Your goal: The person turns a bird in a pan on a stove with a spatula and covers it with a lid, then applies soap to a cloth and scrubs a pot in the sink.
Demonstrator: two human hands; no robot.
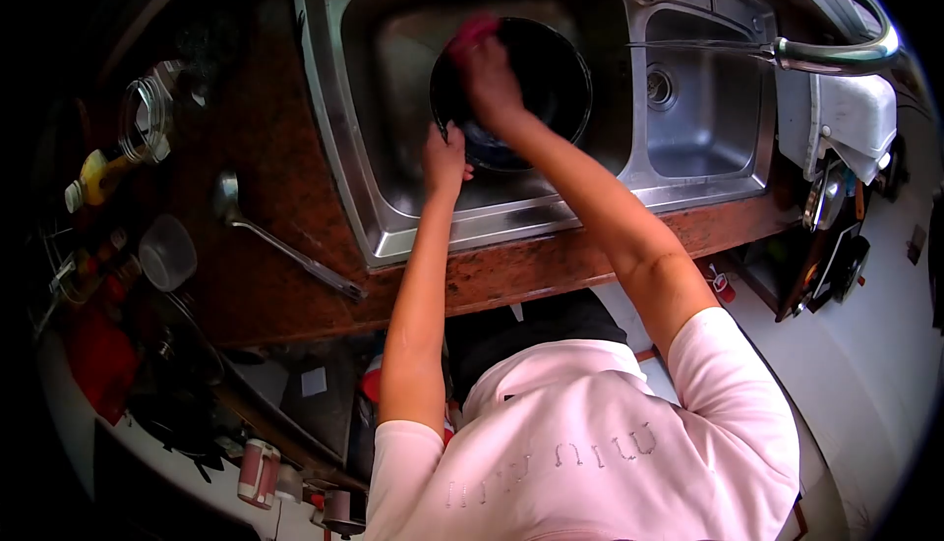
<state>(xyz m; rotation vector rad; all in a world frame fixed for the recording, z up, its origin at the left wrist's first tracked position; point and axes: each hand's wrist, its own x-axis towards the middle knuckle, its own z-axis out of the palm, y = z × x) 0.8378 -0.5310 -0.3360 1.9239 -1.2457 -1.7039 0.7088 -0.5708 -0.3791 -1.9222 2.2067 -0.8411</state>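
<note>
A round black pot point(556, 98) sits in the large left basin of a steel sink point(393, 236). My left hand point(446, 157) is closed on the pot's near-left rim. Over the pot's upper left side, my right hand point(490, 74) presses a pink cloth or sponge point(472, 33) against it; the fingers are blurred. The pot's dark inside shows little detail, with some bluish shine near its lower edge.
The faucet point(836, 59) arches over the small right basin point(703, 123). A ladle point(285, 241), a clear plastic container point(168, 252) and a glass jar point(146, 120) are on the brown counter point(275, 295) at left. A white container point(851, 118) stands at right.
</note>
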